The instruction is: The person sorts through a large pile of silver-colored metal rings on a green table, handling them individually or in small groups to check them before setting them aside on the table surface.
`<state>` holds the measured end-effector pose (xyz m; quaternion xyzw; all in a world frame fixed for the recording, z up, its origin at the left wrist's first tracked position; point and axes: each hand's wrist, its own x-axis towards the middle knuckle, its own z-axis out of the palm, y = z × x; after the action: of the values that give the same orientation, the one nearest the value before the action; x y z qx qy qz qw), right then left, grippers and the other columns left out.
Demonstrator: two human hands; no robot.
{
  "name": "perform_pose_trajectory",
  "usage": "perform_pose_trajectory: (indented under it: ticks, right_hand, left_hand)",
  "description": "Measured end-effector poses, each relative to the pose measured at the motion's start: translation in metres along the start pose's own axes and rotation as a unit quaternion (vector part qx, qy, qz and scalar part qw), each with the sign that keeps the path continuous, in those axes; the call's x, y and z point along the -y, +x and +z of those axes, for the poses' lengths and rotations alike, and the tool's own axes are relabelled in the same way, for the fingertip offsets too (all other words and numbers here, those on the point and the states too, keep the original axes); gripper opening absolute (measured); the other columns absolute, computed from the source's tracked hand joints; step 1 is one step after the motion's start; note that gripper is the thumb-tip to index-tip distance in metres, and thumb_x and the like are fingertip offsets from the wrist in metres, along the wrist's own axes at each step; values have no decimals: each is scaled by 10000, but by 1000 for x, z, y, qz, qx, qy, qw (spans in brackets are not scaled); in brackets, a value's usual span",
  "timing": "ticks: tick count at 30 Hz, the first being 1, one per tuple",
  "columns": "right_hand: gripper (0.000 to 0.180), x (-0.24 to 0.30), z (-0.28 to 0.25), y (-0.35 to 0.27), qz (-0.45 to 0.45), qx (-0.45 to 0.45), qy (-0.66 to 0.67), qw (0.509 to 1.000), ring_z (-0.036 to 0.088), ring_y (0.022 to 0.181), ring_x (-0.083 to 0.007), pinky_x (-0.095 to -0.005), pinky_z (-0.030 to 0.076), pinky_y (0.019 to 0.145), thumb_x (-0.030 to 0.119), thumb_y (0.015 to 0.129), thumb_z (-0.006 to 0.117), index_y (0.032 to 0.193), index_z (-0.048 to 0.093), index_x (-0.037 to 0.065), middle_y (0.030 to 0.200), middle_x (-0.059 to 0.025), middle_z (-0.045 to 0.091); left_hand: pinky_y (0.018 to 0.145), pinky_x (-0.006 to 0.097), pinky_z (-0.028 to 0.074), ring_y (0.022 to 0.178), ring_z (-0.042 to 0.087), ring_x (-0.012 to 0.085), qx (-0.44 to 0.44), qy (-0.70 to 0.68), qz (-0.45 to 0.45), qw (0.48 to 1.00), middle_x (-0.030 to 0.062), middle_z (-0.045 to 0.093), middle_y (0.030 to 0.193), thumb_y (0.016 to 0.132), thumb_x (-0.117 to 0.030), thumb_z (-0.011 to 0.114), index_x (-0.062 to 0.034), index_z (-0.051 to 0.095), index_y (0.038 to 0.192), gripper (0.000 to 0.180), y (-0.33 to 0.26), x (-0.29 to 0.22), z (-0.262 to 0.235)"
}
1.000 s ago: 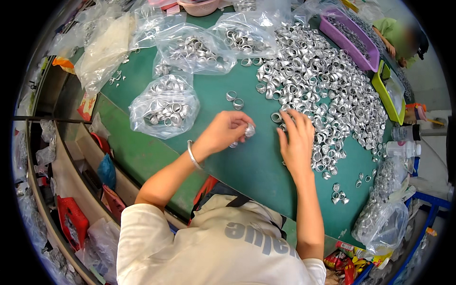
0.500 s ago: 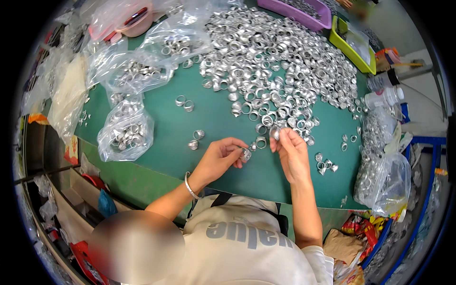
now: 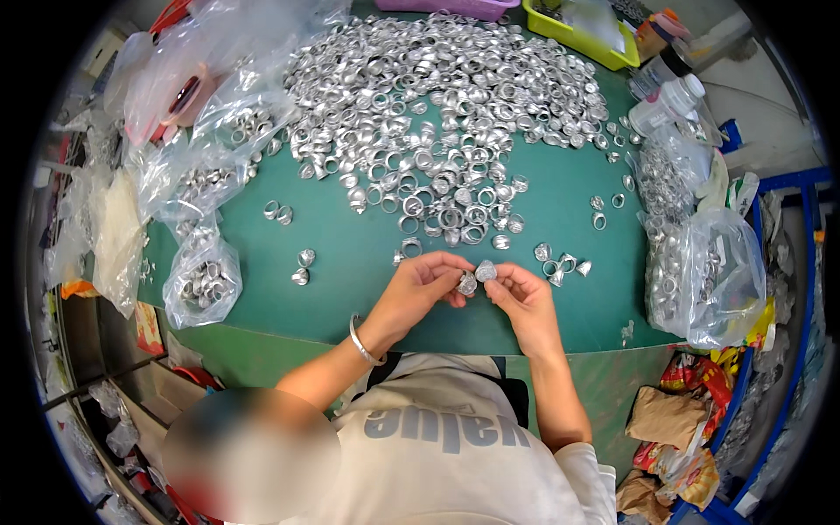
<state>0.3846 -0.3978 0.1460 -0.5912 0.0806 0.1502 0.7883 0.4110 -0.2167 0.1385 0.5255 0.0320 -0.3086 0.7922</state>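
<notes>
The fingertips of both hands are meeting over the near edge of the green table. The left hand is pinching one small silver ring piece between thumb and forefinger, and the right hand is pinching a second silver piece the same way; the two pieces are touching or nearly so, just above the tabletop. Both hands' fingers are closed tight on the metal, with the remaining fingers curled in beneath.

By the look of it, the step in hand is fitting or comparing two pieces picked from the stock. The next move likely calls for a fine, steady alignment of one piece against the other, since both are tiny and slippery.

A few loose rings are lying just beyond the right hand, and two more are sitting off to the left. The big heap of silver rings is spreading across the far half of the table. Clear bags of rings are resting along the left edge, another filled bag at the right edge.
</notes>
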Motion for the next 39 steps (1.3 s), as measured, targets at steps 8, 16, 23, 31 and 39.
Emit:
perform_pose_trajectory:
  ticks: [8,16,23,31,39]
  right_hand:
    - [131,11,-53,-20,-178,-138,-339,914,563,831,-171,-257,434,712,10,777,681,898,642,-22,909,-78,576]
    - [101,24,-129,-23,-244,-293,-540,750,521,898,-317,-385,421,805,-15,785,622,870,575,-40,976,-137,556]
    - [110,10,-138,-15,-232,-276,-607,708,519,869,-300,-385,392,747,29,768,644,851,574,10,950,-104,584]
    - [116,6,-146,-13,-282,-318,-512,746,554,859,-279,-357,429,770,6,801,625,899,564,-2,988,-129,593]
    - [115,-13,-126,3,-198,-279,-71,937,556,894,-92,-231,469,751,76,939,532,1024,528,-1,1047,-59,576]
  left_hand:
    - [668,217,494,724,579,81,-32,122,27,992,27,621,840,935,-45,522,6,605,1055,155,12,14,16]
    - [615,255,474,683,592,134,-16,392,225,892,85,624,777,884,-16,536,22,627,987,142,92,9,76]
    - [762,395,465,844,589,304,86,570,318,752,132,627,922,858,-35,523,-1,650,942,156,149,29,103]
    - [1038,463,323,1243,402,329,121,572,350,732,154,461,1294,876,-130,561,-8,525,1189,338,126,37,96]
    - [1039,515,299,1214,398,348,104,627,375,675,154,460,1234,745,-216,712,-21,471,1219,566,112,63,116]
